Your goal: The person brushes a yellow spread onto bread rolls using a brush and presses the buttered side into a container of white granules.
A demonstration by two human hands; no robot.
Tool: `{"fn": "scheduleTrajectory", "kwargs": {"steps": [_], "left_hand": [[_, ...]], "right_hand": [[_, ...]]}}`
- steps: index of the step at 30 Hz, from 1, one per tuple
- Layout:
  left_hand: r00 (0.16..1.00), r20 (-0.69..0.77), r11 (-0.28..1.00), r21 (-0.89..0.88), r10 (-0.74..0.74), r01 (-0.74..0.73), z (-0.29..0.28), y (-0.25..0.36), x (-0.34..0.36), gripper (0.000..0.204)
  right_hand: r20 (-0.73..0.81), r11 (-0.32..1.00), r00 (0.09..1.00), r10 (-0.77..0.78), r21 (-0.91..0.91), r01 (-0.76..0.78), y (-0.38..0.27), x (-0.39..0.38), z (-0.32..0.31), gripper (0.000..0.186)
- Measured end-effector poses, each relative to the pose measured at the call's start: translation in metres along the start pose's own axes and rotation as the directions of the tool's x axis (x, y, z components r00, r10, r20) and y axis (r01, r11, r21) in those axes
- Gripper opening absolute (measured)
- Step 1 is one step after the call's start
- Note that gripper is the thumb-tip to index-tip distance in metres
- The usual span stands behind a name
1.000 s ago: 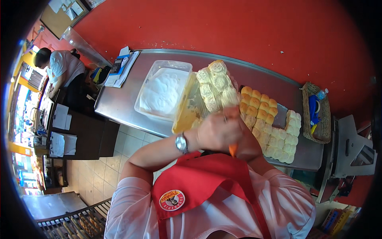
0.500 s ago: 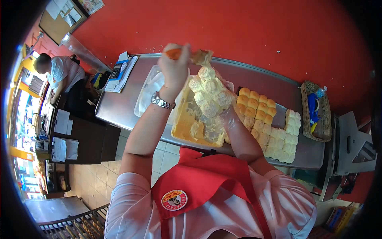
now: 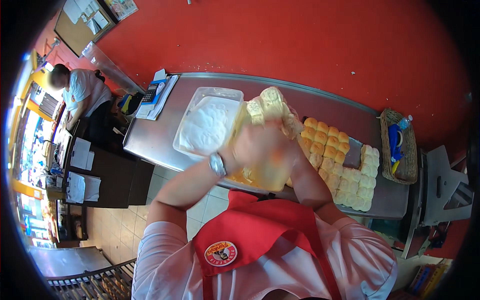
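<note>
My left hand (image 3: 244, 147), with a metal watch at its wrist, is smeared by motion over a plastic tub (image 3: 272, 187) of yellow cream. A blurred orange patch beside its fingers matches the orange-handled tool it gripped a moment ago; the tool's head is hidden. Close against it, my right hand (image 3: 286, 159) holds up a joined block of cream-coated buns (image 3: 274, 102), tilted above the tub. The block's lower part is covered by my hands. To the left stands a clear tub (image 3: 220, 91) with white powder inside.
Right of the tub lie golden buns (image 3: 325, 137) and pale coated buns (image 3: 350, 185) on the metal table (image 3: 150, 142). Beyond them sits a wicker basket (image 3: 407, 170). A calculator (image 3: 150, 93) lies on papers at the left end. Another person (image 3: 85, 92) stands far left.
My left hand has come down from above the bun block to near my right hand. The tool has moved with it and blurred. The far end of the powder tub now shows.
</note>
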State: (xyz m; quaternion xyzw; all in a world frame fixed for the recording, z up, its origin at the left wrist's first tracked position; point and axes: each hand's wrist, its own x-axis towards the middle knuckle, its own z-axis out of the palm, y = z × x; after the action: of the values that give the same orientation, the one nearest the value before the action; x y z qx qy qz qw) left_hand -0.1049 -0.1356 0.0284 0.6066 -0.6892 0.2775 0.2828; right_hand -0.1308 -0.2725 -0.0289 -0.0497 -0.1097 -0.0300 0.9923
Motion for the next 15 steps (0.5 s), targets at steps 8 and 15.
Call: {"fn": "scheduleTrajectory", "kwargs": {"steps": [8,15], "left_hand": [[0.462,-0.173,0.481,-0.499,-0.87,0.72,-0.04,-0.038,0.015,0.022],[0.691,-0.415,0.798,-0.182,-0.592,0.575,-0.034,-0.047,0.019,0.016]], "right_hand": [[0.032,1.0,0.999,-0.016,-0.024,0.017,0.006,-0.005,0.019,0.046],[0.046,0.999,0.998,-0.031,-0.026,0.032,0.015,-0.003,0.017,0.045]]}}
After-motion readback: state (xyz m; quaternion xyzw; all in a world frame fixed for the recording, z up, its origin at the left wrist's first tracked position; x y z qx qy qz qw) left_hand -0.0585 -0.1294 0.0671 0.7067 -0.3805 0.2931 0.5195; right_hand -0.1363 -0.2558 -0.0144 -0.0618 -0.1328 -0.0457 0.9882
